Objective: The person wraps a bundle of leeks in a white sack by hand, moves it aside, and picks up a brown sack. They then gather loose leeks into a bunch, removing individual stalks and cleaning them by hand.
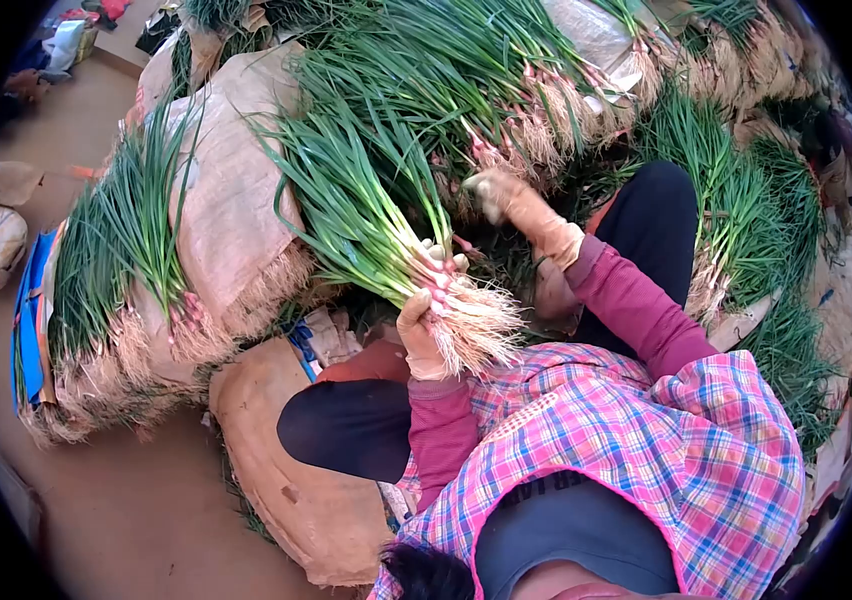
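Note:
My left hand, in a pale glove, is wrapped round a thick bunch of green garlic. Its long leaves point up and to the left, while the pinkish bulbs and pale roots hang toward my lap. My gloved right hand is apart from this bunch, above and to the right of it. Motion blur smears its fingers, so I cannot make out whether they hold anything. Just beyond that hand lies a row of more green garlic, roots facing me.
Burlap sacking covers a heap at the left, with bunches of green garlic on it. More bunches lie at my right. A tan sack is beside my bent knee. Brown floor shows at the lower left.

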A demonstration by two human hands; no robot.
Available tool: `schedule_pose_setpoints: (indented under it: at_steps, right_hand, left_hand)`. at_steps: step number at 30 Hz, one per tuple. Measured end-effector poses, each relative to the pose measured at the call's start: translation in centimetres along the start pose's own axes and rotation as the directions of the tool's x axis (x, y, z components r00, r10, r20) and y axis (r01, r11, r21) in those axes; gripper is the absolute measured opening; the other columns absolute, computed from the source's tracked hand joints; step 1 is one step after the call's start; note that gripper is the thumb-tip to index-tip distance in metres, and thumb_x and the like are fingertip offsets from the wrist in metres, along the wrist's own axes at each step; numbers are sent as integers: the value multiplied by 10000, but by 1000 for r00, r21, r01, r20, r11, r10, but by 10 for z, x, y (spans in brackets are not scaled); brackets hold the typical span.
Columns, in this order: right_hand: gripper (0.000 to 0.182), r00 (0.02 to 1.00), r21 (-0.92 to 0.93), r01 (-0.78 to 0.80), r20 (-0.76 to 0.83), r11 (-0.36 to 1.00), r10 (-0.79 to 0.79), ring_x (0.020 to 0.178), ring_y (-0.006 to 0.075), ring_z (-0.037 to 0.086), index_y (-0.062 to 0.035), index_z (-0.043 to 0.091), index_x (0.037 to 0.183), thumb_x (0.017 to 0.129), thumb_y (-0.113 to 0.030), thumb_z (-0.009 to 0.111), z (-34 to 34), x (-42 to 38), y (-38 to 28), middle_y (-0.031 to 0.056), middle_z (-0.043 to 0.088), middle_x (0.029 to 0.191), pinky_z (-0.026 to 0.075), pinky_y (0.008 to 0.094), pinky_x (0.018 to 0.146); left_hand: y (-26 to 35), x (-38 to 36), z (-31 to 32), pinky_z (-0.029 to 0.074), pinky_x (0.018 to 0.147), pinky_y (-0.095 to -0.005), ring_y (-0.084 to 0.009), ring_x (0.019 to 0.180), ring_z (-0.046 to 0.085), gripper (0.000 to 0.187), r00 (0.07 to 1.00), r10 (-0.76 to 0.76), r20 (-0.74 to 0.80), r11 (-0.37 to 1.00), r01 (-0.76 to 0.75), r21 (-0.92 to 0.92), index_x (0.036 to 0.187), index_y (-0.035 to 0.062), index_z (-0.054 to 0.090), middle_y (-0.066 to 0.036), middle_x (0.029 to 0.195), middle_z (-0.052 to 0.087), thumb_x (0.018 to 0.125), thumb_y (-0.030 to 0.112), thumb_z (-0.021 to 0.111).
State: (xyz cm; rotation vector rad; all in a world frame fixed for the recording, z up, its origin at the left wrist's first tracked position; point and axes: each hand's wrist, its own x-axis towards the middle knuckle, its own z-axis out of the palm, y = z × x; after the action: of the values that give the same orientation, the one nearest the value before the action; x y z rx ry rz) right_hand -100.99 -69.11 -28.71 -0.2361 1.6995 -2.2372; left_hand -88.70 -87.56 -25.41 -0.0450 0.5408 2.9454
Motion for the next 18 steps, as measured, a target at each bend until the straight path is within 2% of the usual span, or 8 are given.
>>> schedule_pose_setpoints:
  at_steps: [3, 5, 7, 9, 13, 15, 17, 18]
  right_hand:
    - [235, 936, 176, -195, 327, 965, 129, 764, 35, 521, -66, 574, 1137, 940, -194, 589, 43, -22, -5, -77, 571, 842, 439, 195, 665]
    - [184, 962, 39, 74, 260, 996, -82, 782, 48, 558, -72, 606, 1082, 939, -186, 588, 43, -13, 15, -58, 606, 856, 450, 202, 684]
    - [159, 977, 37, 171, -135, 985, -164, 733, 62, 565, -81, 625, 1009, 937, -218, 594, 37, -1, 31, -36, 623, 846, 442, 197, 671]
    - [155, 963, 189, -4, -265, 982, 54, 635, 55, 518, -100, 609, 1045, 954, -215, 560, -7, 17, 31, -26, 632, 861, 442, 192, 610]
    - [340, 978, 93, -127, 176, 988, 109, 792, 62, 556, -70, 558, 1189, 974, -330, 515, 54, -6, 14, 2, 617, 958, 485, 225, 685]
    - [323, 915, 399, -237, 398, 886, 66, 865, 63, 547, -51, 565, 1187, 987, -296, 502, 71, -16, 18, -6, 622, 1005, 473, 227, 750]
    - [222, 920, 61, -11, 393, 998, -14, 865, 105, 585, -53, 619, 1098, 971, -213, 531, 63, -15, 8, -1, 647, 978, 480, 260, 774]
    - [184, 919, -387, 277, 374, 879, -125, 843, 152, 611, -62, 644, 1034, 951, -195, 548, 54, -13, 6, 31, 660, 952, 490, 282, 749]
  left_hand:
    - [2, -2, 5, 464, 917, -380, -272, 1072, 510, 641, 999, -1, -37, 999, 3, 33, 1344, 8, 403, -155, 1141, 522, 768, 189, 618]
    - [3, -1, 4, 471, 899, -369, -263, 1045, 517, 638, 996, 8, -93, 999, -3, 53, 1340, 17, 411, -148, 1140, 514, 765, 193, 624]
    - [4, -2, 2, 493, 856, -344, -235, 1019, 508, 668, 1000, -12, 2, 997, 12, -73, 1341, 28, 389, -142, 1114, 498, 749, 199, 646]
    - [6, -6, 1, 497, 830, -333, -224, 990, 509, 665, 1000, -4, 1, 996, 4, -84, 1340, 29, 388, -142, 1114, 492, 753, 203, 647]
    - [7, -3, 1, 506, 778, -321, -205, 926, 524, 655, 995, -51, 87, 986, 64, -153, 1336, 36, 383, -150, 1132, 478, 762, 212, 644]
    - [9, -3, 12, 511, 788, -332, -212, 932, 540, 653, 995, -57, 88, 988, 69, -140, 1335, 30, 378, -156, 1130, 491, 763, 210, 638]
    - [10, -6, 2, 527, 738, -396, -221, 908, 556, 659, 998, -52, 33, 981, 57, -185, 1357, 100, 381, -130, 1175, 471, 768, 237, 643]
    - [11, -7, -2, 523, 748, -388, -220, 909, 553, 655, 998, -42, -43, 994, 38, -106, 1361, 100, 385, -134, 1167, 478, 772, 235, 637]
